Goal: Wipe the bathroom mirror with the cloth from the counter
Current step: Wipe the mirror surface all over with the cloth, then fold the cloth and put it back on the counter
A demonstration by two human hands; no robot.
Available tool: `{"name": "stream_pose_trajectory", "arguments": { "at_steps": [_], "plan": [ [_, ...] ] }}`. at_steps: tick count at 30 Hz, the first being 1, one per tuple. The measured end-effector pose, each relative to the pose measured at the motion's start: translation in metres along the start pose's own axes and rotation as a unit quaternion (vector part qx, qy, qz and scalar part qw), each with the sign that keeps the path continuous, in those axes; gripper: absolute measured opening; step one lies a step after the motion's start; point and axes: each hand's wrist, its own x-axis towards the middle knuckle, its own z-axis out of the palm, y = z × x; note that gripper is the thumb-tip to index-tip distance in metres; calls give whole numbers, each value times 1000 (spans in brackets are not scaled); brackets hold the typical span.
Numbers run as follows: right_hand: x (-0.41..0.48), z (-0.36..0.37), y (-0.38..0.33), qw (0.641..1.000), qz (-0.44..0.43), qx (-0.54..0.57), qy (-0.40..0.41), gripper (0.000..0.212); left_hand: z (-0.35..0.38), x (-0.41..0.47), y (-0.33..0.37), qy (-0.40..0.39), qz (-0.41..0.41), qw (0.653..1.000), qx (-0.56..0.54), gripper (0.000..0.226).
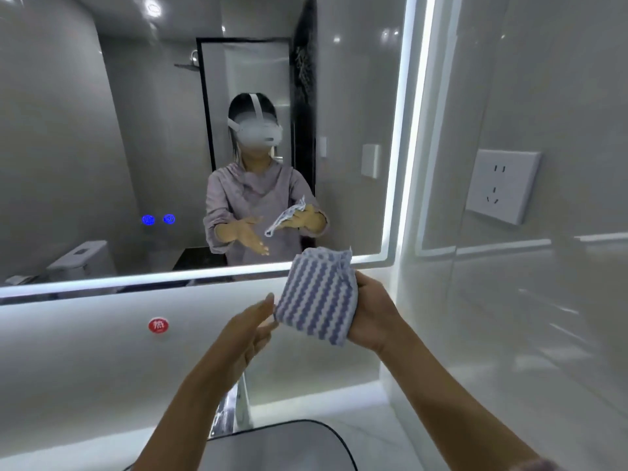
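1. Now, the right hand [373,317] grasps the cloth [316,297], a blue-and-white striped pad; its fingers are wrapped behind the fabric and mostly hidden; the heel of the hand shows just right of it.
2. Left hand [251,328]: fingers straight and released, gripping nothing; the fingertips touch the cloth's lower left edge.
3. The cloth sits between the two sets of fingers, raised before the lit lower edge of the mirror [102,130]; its reflection shows apart from it, so it is short of the glass.
4. Up and left of the left fingertips, two blue lit buttons [158,219] glow in the mirror; a round red sticker [158,325] is on the wall, left of those fingers.
5. Up and right of the right fingers, a white wall socket [501,185]; below both wrists, the basin [282,447] rim.
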Motion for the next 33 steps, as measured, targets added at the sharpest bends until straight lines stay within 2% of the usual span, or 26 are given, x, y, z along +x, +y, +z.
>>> {"name": "stream_pose_trajectory", "arguments": {
  "at_steps": [1,3,6,7,8,10,11,13,15,19,25,28,33],
  "plan": [
    [-5,-3,9,1000,7,8,-12,57,0,-7,-8,-5,-6,1000,-11,42],
    [-15,-6,24,999,22,31,-34,70,1,-17,-18,-3,-5,1000,-10,36],
    [-29,-11,45,994,52,68,-69,63,6,-35,-25,-9,-9,999,-32,33],
    [-33,-11,50,991,73,81,-76,59,8,-40,-28,-4,-12,999,-36,24],
    [-36,-13,54,991,83,77,-73,59,11,-45,-29,0,-18,999,-42,11],
    [-40,-15,61,995,85,31,-38,67,13,-52,-34,16,-32,998,-50,13],
    [-41,-17,65,996,83,20,-27,70,13,-56,-35,10,-38,998,-52,6],
    [-43,-22,70,997,78,-3,3,76,9,-60,-39,1,-52,998,-47,35],
    [-48,-21,72,995,70,-53,43,81,6,-63,-43,13,-60,997,-53,41],
    [-55,-16,75,989,36,-127,63,62,5,-68,-47,40,-55,995,-67,23],
    [-58,-25,77,968,-33,-205,144,32,2,-72,-49,43,-42,994,-86,23],
    [-60,-26,69,964,-44,-216,150,34,2,-75,-49,20,-38,994,-97,34],
    [-58,-27,62,962,-32,-229,149,37,3,-78,-49,11,-30,993,-110,31]
  ]
}}
